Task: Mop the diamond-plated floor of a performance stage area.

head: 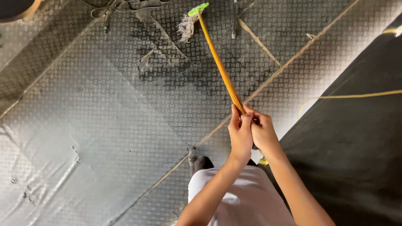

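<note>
Both hands are wrapping the near end of a long orange-yellow wooden mop handle (220, 67): the left hand (240, 136) is closing its grip around the pole with fingers lying up along it, and the right hand (263, 132) is clamping on just beside it, the two touching. The handle is slanting away from the person toward the far edge of the floor, where a green plastic mop head (197, 9) with a small tuft of pale, frayed strings (185, 27) is resting on the grey diamond-plate metal floor (104, 117). Around the mop head a darker, damp-looking patch (176, 71) is spreading, so that stretch seems to be already wiped; the paler plating toward the near and left edges is looking dry and, by my judgement, not yet mopped. Thin wooden slats (268, 79) are crossing the floor diagonally. Along the right edge a black mat (356, 138) is lying with a yellow cord (351, 96) trailing over it. A grey shoe (194, 154) is showing below the hands.
</note>
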